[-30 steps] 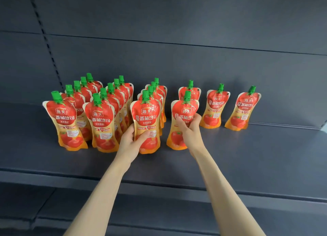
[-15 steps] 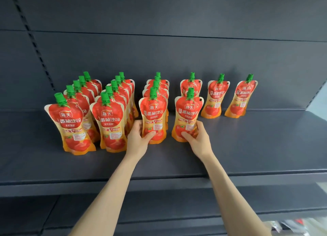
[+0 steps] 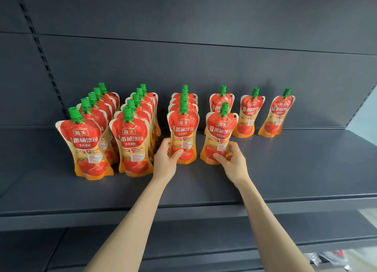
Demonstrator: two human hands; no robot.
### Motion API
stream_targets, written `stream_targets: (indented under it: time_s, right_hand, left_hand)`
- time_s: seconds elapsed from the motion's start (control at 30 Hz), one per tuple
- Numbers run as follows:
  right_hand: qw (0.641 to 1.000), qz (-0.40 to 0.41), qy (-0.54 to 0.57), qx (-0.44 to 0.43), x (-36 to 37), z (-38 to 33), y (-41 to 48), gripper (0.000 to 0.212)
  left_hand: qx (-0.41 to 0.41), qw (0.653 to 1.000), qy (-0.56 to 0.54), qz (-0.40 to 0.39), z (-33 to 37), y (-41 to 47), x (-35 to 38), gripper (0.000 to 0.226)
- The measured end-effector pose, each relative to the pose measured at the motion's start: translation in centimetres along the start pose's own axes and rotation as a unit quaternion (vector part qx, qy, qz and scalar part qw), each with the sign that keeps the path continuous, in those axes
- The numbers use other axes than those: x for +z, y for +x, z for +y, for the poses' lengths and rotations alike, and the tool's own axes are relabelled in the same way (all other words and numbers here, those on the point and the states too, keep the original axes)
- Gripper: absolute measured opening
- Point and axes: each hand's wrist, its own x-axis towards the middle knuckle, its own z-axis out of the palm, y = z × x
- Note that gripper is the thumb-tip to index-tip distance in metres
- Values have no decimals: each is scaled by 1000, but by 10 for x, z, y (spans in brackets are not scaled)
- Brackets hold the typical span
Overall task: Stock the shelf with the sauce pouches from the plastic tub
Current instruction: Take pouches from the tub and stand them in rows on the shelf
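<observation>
At centre frame, a person's left hand [image 3: 164, 162] curls around the base of a sauce pouch [image 3: 183, 129], while the right hand [image 3: 233, 162] grips a second pouch [image 3: 222, 129]. Both stand upright on the dark shelf [image 3: 295, 169]. Rows of matching pouches [image 3: 130, 137] fill the left.

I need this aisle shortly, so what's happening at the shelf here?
A person is stocking tomato sauce pouches on a dark shelf. The left hand grips the front pouch of the third row, the right hand the front pouch of the fourth; both pouches stand upright. Longer rows stand to their left, two single pouches to the right.
</observation>
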Motion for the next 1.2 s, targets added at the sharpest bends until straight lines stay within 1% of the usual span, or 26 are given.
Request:
stream_targets:
  time_s: [0.53,0.67,0.8,0.87,0.93,1.0,1.1,1.17,1.2]
  right_hand:
    - [999,-13,28,11,-3,-1,-2,38]
    - [999,-12,35,14,-5,-4,-6,37]
    - [999,-27,44,11,-8,-4,-15,32]
    - [998,-43,51,3,-5,-6,-23,31]
    - [997,-59,59,-7,3,-11,-29,30]
    - [995,-70,62,-14,14,-17,-36,31]
    - [995,-71,66,-13,28,-24,-42,33]
    - [996,-65,62,-13,31,-27,-44,33]
    - [996,-63,61,-14,32,-28,-46,33]
  left_hand:
    - [-13,999,24,21,7,-3,5,40]
    - [-15,999,23,43,9,-12,5,47]
    - [20,997,46,51,11,-32,-3,48]
    - [20,994,67,85,7,-46,-11,49]
    - [12,992,59,114,5,-56,-20,45]
    - [13,992,52,114,7,-63,-26,38]
    - [12,996,41,78,12,-65,-31,28]
    - [27,997,53,54,15,-67,-34,18]
    - [41,995,64,58,15,-70,-38,14]
